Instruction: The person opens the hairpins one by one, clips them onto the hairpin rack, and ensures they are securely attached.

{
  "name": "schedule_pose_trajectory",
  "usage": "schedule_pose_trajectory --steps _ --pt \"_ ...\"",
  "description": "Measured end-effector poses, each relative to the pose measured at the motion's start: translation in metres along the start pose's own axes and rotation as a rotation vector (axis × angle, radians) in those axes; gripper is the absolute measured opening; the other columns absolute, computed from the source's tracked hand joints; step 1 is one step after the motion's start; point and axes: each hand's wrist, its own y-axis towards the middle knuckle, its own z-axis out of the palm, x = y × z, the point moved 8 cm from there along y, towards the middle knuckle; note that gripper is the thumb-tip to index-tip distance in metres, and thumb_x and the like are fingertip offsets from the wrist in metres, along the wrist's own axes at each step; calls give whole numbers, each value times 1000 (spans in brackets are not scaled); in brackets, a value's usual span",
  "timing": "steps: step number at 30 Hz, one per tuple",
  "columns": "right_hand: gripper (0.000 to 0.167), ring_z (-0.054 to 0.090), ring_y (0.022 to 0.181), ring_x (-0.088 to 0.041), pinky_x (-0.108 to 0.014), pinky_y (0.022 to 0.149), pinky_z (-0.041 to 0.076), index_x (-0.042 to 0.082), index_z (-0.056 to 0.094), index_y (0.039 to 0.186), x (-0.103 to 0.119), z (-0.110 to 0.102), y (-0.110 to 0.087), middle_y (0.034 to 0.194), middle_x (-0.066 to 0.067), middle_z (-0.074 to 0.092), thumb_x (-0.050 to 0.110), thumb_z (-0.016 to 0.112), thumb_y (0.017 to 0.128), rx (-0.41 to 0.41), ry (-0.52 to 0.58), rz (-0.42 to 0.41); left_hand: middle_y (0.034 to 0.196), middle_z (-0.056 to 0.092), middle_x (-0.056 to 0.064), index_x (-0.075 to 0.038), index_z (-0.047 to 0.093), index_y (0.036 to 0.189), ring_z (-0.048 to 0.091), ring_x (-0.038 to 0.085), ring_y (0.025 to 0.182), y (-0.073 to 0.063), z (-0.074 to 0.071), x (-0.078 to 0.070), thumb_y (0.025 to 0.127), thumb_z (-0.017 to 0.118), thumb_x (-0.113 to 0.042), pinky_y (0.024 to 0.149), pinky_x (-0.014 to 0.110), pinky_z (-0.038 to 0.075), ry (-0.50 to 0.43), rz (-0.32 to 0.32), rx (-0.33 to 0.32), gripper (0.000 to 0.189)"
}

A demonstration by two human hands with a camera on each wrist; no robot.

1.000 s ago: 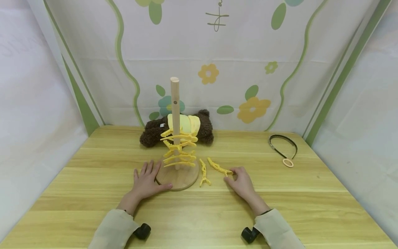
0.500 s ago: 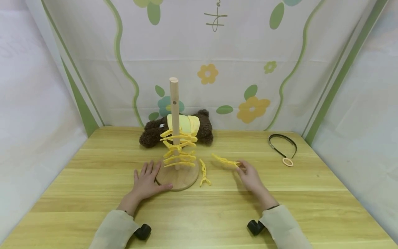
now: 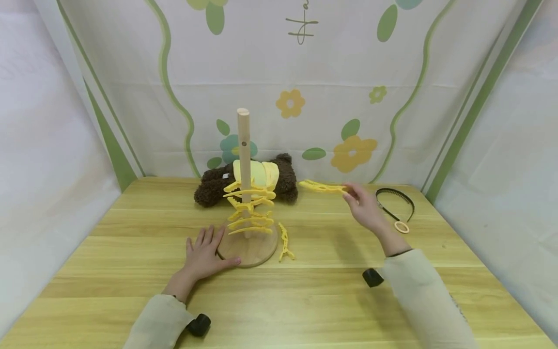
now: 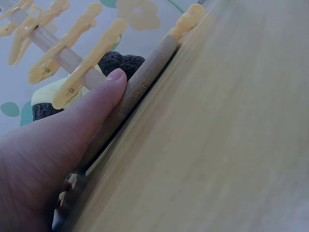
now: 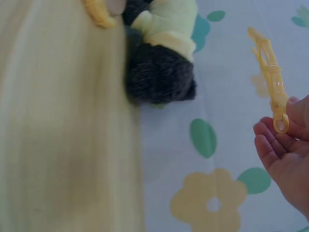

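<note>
My right hand [image 3: 366, 209] pinches a yellow hair clip [image 3: 321, 187] by its handle end, raised above the table; in the right wrist view, the clip [image 5: 275, 79] points away from the thumb and fingers. My left hand [image 3: 202, 260] lies on the round base [image 3: 246, 257] of a wooden stand, its fingers spread and straight, its thumb on the rim. Several yellow hair clips [image 3: 257, 222] are clamped across the lower half of the stand's upright post [image 3: 243, 126]. Another yellow hair clip [image 3: 285, 245] lies loose on the table, just right of the base.
A brown plush bear [image 3: 286, 182] in a yellow top lies behind the stand, against the back cloth [image 3: 331, 58]. On the right of the wooden table [image 3: 279, 305] rests a black headband [image 3: 407, 198] beside a pale ring [image 3: 401, 227].
My right hand has lifted the hair clip off the table, raising it up and away to the right. My left hand and the stand have stayed in place.
</note>
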Motion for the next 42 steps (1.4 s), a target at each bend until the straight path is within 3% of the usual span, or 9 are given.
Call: schedule_pose_trajectory --steps 6,15,23,28,42 --pt "22 53 79 -26 -39 72 43 -7 53 106 33 -4 30 85 -15 55 4 50 87 -3 6 -33 138 15 22 -12 20 139 7 40 124 0 0 0 63 48 -74 87 63 -2 -7 4 -7 101" --pt "16 51 66 -20 -29 55 41 -2 59 97 81 25 58 77 -10 56 7 55 85 18 38 -51 139 13 22 -12 19 139 5 40 125 1 2 3 63 46 -75 87 63 -4 -13 -2 4 102" --pt "10 50 61 -17 -27 54 41 -4 60 89 123 53 67 71 -8 56 3 58 82 11 85 -236 138 16 23 -11 21 139 7 41 124 0 0 2 63 48 -73 87 64 -1 -6 1 -11 101" --pt "9 48 58 -15 -26 53 40 -4 60 88 136 65 69 70 -7 56 2 58 81 19 132 -285 138 15 23 -11 21 138 7 41 124 -1 -1 2 64 48 -73 87 64 -1 -7 -1 -4 101" --pt "13 50 61 -15 -24 56 42 -4 59 92 150 77 71 72 -8 55 3 58 82 36 168 -265 138 15 23 -12 20 139 7 41 124 -2 -2 5 64 48 -73 87 64 -2 -7 -5 2 101"
